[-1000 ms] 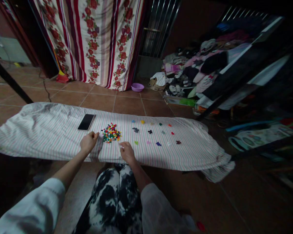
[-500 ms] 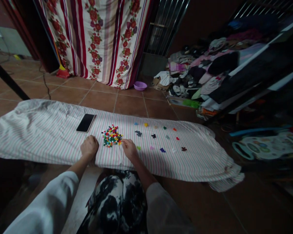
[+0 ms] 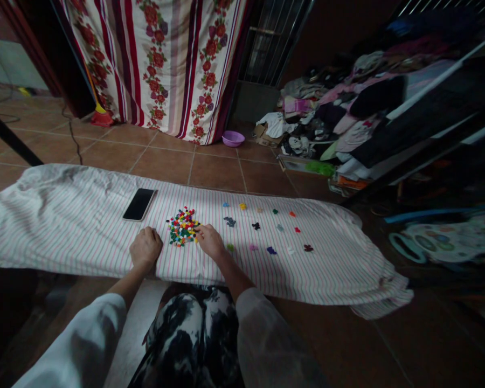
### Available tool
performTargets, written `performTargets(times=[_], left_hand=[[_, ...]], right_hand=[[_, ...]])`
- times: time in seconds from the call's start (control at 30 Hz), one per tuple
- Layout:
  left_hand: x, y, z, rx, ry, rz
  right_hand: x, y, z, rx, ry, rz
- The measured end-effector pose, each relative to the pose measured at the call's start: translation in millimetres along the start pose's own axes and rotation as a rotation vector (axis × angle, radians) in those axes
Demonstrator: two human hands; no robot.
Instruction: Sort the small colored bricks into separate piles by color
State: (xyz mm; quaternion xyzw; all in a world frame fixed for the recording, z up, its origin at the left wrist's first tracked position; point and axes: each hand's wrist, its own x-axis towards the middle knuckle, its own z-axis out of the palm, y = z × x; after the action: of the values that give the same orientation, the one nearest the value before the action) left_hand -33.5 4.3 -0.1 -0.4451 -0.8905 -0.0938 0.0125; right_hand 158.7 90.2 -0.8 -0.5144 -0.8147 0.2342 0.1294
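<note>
A mixed pile of small coloured pieces (image 3: 181,226) lies on the striped cloth (image 3: 84,215). My right hand (image 3: 210,241) is at the pile's right edge, fingertips pinched together on the pieces; whether anything is between them is too small to tell. My left hand (image 3: 146,247) rests curled on the cloth, left of the pile and below a dark-screened phone (image 3: 139,204). Right of the pile sit small groups sorted by colour, among them yellow (image 3: 243,206), grey (image 3: 229,221), black (image 3: 256,226), purple (image 3: 271,250) and brown (image 3: 308,248).
Beyond the cloth are a floral curtain (image 3: 157,70), a purple basin (image 3: 233,138) and a red and yellow broom (image 3: 101,115) on the tiled floor. Heaped clothes (image 3: 335,108) fill the back right. A patterned item with a light-blue rim (image 3: 432,242) stands at the right.
My right hand has moved slightly left and up, with its fingertips now at the pile's edge. My left hand remains curled on the cloth. The camera view has shifted a little.
</note>
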Motion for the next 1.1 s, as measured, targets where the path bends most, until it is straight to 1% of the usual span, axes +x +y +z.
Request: performTargets(times=[0.13, 0.3, 0.5, 0.6, 0.77, 0.9, 1.03, 1.1], left_hand=[[-0.4, -0.7, 1.3, -0.004, 0.011, 0.001], [-0.1, 0.2, -0.3, -0.015, 0.006, -0.011], [-1.6, 0.8, -0.2, -0.001, 0.018, -0.022], [-2.8, 1.5, -1.4, -0.009, 0.021, -0.024], [-3.4, 2.6, -5.4, -0.018, -0.002, -0.034], [-2.7, 1.6, -4.9, -0.017, 0.012, -0.026], [-1.6, 1.1, -4.3, -0.010, -0.029, -0.049], [-1.6, 1.1, -4.3, -0.005, -0.028, -0.049]], right_hand=[[5.8, -5.4, -2.3, -0.036, -0.031, 0.042], [12.9, -5.9, -1.3, -0.033, -0.051, 0.074], [12.8, -9.7, -4.0, -0.020, -0.058, 0.128], [10.9, -9.4, -3.4, 0.015, -0.024, 0.126], [7.6, -4.4, 1.9, 0.067, 0.076, 0.079], [4.0, -2.2, 5.8, 0.083, 0.144, 0.063], [-0.6, 0.1, 7.8, 0.107, 0.197, 0.051], [-2.8, 2.5, 7.6, 0.134, 0.216, 0.043]])
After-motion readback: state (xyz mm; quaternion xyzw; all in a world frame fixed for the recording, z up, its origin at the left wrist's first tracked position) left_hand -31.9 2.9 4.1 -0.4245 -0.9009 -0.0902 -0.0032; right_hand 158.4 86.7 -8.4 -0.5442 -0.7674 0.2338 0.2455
